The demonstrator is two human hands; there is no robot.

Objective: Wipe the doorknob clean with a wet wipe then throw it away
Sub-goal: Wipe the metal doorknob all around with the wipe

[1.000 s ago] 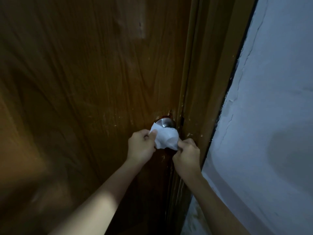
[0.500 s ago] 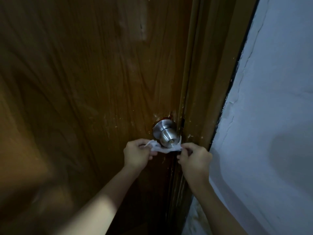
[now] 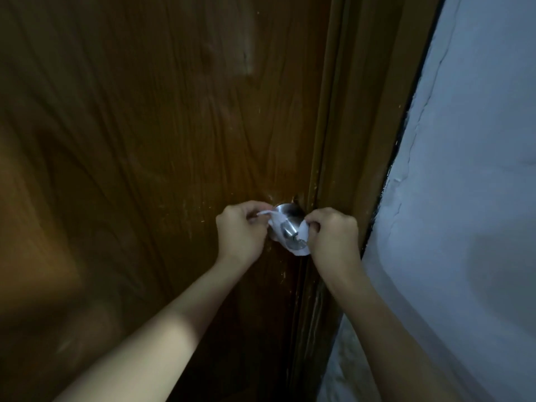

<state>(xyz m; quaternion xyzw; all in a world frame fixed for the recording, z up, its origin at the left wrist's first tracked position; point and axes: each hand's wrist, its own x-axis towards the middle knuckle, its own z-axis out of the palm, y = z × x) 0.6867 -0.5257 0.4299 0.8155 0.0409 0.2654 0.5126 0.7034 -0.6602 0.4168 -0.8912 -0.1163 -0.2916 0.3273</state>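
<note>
A round silver doorknob (image 3: 287, 224) sticks out of the brown wooden door (image 3: 150, 146) near its right edge. A white wet wipe (image 3: 301, 248) is looped around the underside and sides of the knob. My left hand (image 3: 240, 230) pinches one end of the wipe at the knob's upper left. My right hand (image 3: 333, 236) pinches the other end at the knob's right. Both hands sit level with the knob, one on each side. Part of the knob's face is hidden by the wipe.
The door frame (image 3: 356, 158) runs down just right of the knob. A pale painted wall (image 3: 470, 198) with cracks fills the right side. The scene is dim.
One second ago the wipe covered the knob's front. It then slid beneath the knob, and both hands have since risen, pulling the wipe up around the knob's sides.
</note>
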